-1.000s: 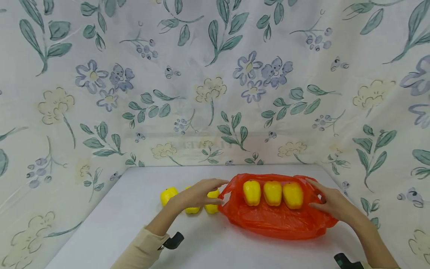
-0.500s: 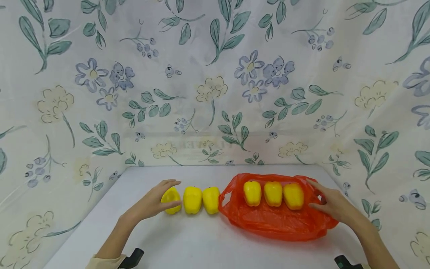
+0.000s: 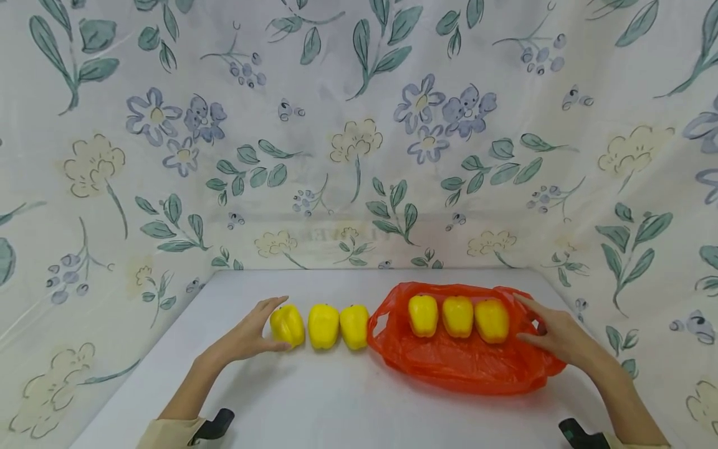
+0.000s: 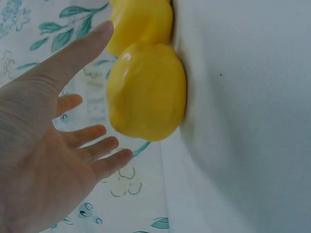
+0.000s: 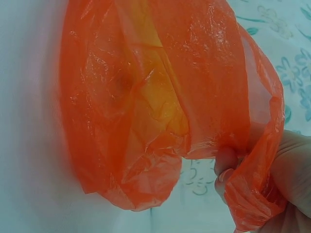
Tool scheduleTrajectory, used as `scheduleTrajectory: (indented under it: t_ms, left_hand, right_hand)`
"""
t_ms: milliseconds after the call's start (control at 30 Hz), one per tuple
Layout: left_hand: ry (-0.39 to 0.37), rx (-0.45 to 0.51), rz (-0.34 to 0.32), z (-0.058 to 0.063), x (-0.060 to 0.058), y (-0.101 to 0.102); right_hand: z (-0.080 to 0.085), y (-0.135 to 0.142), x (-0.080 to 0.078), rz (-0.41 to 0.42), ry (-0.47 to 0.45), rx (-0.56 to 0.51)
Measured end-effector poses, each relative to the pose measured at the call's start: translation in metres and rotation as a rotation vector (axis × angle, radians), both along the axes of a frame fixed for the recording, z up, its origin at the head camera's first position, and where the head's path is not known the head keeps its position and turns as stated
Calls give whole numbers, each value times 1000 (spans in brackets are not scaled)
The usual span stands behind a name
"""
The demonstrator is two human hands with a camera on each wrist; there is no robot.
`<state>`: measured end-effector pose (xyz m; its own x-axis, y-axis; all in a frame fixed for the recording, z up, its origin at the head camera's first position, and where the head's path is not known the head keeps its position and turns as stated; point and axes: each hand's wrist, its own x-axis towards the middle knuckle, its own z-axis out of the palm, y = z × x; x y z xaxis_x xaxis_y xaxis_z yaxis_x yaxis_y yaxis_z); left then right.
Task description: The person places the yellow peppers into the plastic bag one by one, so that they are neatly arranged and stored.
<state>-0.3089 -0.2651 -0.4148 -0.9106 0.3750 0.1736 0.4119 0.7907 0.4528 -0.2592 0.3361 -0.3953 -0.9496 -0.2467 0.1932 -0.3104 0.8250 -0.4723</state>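
Observation:
A row of three yellow bell peppers lies on the table, left of a red plastic bag. My left hand is spread around the left side of the leftmost bell pepper, thumb in front and fingers behind. In the left wrist view a gap shows between the fingers and that yellow bell pepper; whether the thumb touches it I cannot tell. With curled fingers my right hand holds the bag's right handle, and the right wrist view shows the crumpled handle in its grip. Three more yellow bell peppers sit inside the bag's open mouth.
The middle bell pepper and the right bell pepper stand close together, the latter against the bag's left handle. The white table ends at a floral curtain behind and at the sides.
My left hand has moved left, from beside the bag's left handle to the leftmost bell pepper, which now sits at a different tilt. The right hand keeps its hold on the bag.

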Motion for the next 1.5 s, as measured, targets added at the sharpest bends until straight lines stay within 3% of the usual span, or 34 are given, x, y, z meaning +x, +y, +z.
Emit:
scheduleTrajectory:
  t_ms: [467, 867, 1167, 1333, 1500]
  left_hand:
    - [-96, 35, -9, -9, -10, -2]
    - [-104, 47, 45, -18, -9, -6]
    - [-59, 38, 34, -15, -12, -4]
    - [-109, 57, 53, -20, -16, -5]
    - [-122, 97, 44, -25, -19, -6]
  right_hand:
    - [2, 0, 0, -7, -42, -18]
    - [-2, 0, -1, 8, -13, 7]
    - [-3, -1, -1, 9, 26, 26]
    - [-5, 1, -1, 3, 9, 16]
    - [-5, 2, -1, 16, 52, 25]
